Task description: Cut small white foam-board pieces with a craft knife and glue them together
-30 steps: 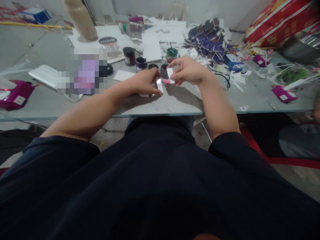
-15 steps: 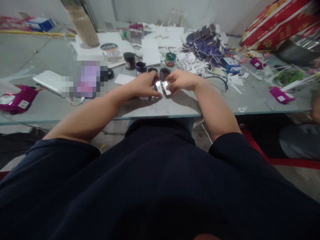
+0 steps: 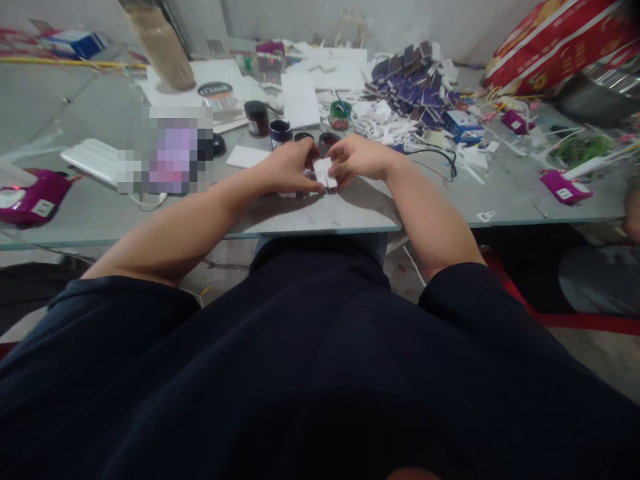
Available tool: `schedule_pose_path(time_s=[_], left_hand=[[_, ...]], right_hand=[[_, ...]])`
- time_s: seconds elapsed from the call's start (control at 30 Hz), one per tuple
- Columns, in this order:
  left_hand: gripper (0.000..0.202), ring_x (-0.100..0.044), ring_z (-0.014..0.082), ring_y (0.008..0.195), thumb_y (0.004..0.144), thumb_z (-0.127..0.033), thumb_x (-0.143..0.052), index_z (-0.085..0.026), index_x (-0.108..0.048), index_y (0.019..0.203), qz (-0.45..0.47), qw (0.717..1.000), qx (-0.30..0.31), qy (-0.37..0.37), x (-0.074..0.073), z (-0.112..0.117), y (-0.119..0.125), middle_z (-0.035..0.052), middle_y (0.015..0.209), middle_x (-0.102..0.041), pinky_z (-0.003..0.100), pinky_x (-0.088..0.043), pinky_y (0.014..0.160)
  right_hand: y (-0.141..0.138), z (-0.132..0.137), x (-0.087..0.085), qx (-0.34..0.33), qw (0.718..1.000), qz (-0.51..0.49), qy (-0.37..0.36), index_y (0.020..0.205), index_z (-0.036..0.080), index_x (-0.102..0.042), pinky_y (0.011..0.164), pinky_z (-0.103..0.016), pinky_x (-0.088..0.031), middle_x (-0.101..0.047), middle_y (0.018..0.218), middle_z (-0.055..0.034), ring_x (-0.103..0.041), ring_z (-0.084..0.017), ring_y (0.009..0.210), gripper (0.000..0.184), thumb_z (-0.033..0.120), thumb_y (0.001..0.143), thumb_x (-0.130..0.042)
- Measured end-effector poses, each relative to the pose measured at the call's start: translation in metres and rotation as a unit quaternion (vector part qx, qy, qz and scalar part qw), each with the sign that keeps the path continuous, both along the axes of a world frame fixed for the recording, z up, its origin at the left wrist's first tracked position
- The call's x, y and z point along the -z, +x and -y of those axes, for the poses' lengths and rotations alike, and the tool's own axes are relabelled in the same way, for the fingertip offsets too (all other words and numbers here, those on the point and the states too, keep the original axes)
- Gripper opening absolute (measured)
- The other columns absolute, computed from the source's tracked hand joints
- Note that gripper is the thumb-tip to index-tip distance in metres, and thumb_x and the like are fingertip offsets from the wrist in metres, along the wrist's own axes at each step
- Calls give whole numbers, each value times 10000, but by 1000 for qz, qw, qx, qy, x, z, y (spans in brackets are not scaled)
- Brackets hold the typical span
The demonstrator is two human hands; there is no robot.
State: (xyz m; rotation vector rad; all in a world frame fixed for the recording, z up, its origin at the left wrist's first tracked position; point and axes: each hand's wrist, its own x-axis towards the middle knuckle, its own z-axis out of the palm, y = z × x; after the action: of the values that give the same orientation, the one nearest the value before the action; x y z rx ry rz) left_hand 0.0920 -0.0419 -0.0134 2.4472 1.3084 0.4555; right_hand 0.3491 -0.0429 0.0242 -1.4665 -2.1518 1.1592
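Low over the grey table's front part, my left hand (image 3: 290, 167) grips a small flat white piece (image 3: 321, 171) between thumb and fingers. My right hand (image 3: 359, 159) pinches a second small white piece (image 3: 331, 175) right beside it. The two pieces stand edge to edge with a thin gap or seam between them; whether they touch I cannot tell. Just behind my fingers are a dark blue paint jar (image 3: 281, 133), a black jar (image 3: 257, 118) and a dark open pot (image 3: 328, 141). A white card (image 3: 247, 157) lies left of my left hand.
A heap of purple-painted pieces (image 3: 413, 87) stands at the back right, near white scraps (image 3: 390, 125) and a green jar (image 3: 340, 115). Left are a phone (image 3: 173, 160), a white power bank (image 3: 97, 161) and a bottle (image 3: 163, 50). A purple glue gun (image 3: 565, 185) lies right, near another person's arm (image 3: 631, 210).
The two white pieces have tilted, so their faces now look plain white instead of shiny, and they sit closer together. Both hands stay nearly in place.
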Motion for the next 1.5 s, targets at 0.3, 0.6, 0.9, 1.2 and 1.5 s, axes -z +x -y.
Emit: schedule_pose_path(time_s=[0.3, 0.6, 0.9, 1.2, 1.5], left_hand=[[830, -808, 452, 1413, 856, -566, -1060, -227, -783, 1561, 13, 1000, 2, -4, 1, 1, 0, 151, 1404, -836, 518, -646, 1210], [808, -816, 427, 1389, 890, -544, -1051, -208, -787, 1576, 7, 1000, 8, 7, 4, 0, 1, 153, 1434, -836, 503, -632, 1221], [764, -839, 399, 1297, 865, -497, -1063, -203, -817, 1526, 2, 1000, 6, 30, 7, -2, 2, 140, 1399, -860, 483, -649, 1139], [779, -823, 392, 1341, 867, -489, -1063, -206, -818, 1550, 9, 999, 5, 39, 11, -8, 0, 142, 1417, -862, 456, -635, 1165], [813, -822, 402, 1389, 868, -508, -1066, -209, -808, 1579, 16, 999, 16, 42, 13, -10, -3, 147, 1432, -859, 476, -629, 1225]], right_hand=[[2, 0, 0, -2, 1000, -8, -3, 1288, 282, -889, 1104, -613, -872, -928, 1034, -79, -964, -437, 1220, 484, 441, 950, -1197], [5, -4, 3, 0, 999, -39, -17, 1139, 250, -880, 1061, -545, -887, -891, 921, -67, -975, -418, 1147, 409, 315, 942, -1232], [7, -12, 9, 1, 997, -63, -39, 1062, 240, -848, 987, -488, -883, -857, 863, -53, -969, -383, 1065, 386, 192, 945, -1213], [8, -15, 10, -9, 997, -74, -36, 1022, 250, -842, 945, -484, -874, -881, 901, -70, -947, -360, 989, 400, 221, 933, -1231], [7, -15, 8, -6, 997, -61, -41, 996, 273, -788, 769, -408, -804, -823, 809, -48, -887, -324, 897, 463, 329, 916, -1240]])
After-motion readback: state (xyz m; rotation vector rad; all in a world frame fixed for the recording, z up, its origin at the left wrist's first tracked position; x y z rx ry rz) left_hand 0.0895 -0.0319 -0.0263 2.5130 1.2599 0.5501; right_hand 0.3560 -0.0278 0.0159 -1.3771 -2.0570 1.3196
